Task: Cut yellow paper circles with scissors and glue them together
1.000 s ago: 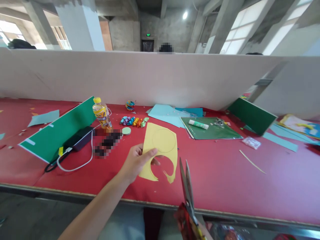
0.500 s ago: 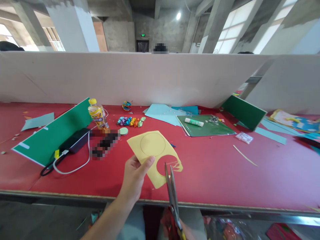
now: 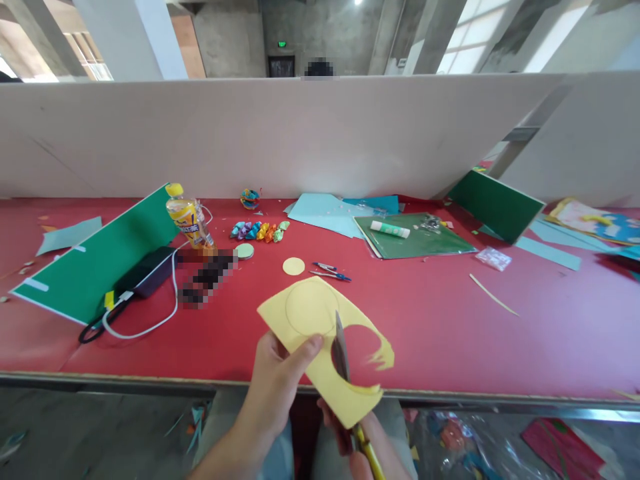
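Note:
My left hand (image 3: 277, 387) pinches a yellow paper sheet (image 3: 310, 320) by its near left edge, above the table's front edge. The sheet has a drawn circle near its top and a round hole cut out of its right side. My right hand (image 3: 365, 443) sits low under the sheet, mostly hidden, and grips scissors (image 3: 343, 350) with yellow and red handles. The blades point up through the cut-out hole, touching the paper. A small yellow paper disc (image 3: 293, 266) lies on the red table (image 3: 450, 333) just beyond the sheet.
A compass (image 3: 330, 271) lies beside the disc. Further back are a drink bottle (image 3: 186, 219), coloured folded paper pieces (image 3: 259, 231), a glue stick (image 3: 390, 230) on a green sheet (image 3: 430, 243), blue papers, green boards and a black power pack (image 3: 145, 272) with cables. A white partition (image 3: 300, 133) bounds the table.
The yellow sheet came down and closer to me and turned. The scissors rose from the table's edge into the cut-out hole. The small disc and compass have come into sight.

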The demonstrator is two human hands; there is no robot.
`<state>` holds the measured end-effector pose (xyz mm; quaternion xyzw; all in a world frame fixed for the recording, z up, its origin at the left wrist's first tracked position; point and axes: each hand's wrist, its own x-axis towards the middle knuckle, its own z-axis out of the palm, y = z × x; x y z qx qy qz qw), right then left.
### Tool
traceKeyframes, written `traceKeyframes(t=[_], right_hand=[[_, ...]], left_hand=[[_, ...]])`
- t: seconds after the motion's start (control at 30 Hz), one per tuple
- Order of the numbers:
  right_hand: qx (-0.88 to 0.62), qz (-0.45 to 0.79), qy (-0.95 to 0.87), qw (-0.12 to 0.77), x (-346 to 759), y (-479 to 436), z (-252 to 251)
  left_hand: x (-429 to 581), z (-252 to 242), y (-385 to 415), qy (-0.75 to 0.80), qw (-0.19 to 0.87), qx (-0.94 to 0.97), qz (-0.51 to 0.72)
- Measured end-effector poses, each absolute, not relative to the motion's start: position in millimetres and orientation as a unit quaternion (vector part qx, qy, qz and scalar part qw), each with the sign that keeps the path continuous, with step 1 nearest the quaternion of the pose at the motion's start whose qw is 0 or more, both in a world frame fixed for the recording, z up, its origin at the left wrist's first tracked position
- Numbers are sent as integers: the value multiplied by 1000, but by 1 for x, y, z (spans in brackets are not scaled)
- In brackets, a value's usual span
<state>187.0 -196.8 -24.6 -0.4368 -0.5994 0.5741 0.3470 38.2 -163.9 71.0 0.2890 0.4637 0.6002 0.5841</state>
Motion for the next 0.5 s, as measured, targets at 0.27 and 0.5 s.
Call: traceKeyframes(t=[0.27,0.5], right_hand=[[-441,581,-611,307,186,-178,-35],[-469,541,-630,301,203,-223,-18]], left_hand=[[41,82,-176,471,577,345,571],[39,71,-187,537,501,320,598]])
